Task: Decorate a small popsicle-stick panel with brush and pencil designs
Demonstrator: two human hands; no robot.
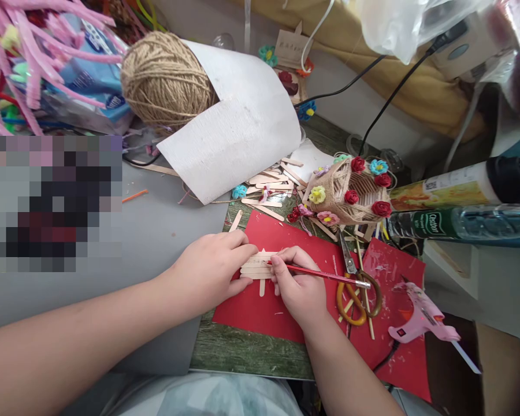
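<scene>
The left arm (99,320) at lower left ends in left fingers (242,252) clasping a stick board (255,271) at the centre, apparently assembled, while right fingers (286,277) grip a red pencil (316,271), marking seemingly begun but unfinished.

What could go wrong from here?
The stick panel could slip under the red pencil if the left hand eases its hold. The right hand might knock the scissors lying beside it. The pink glue gun, further right, might burn skin if hot; its heat can't be seen.
</scene>
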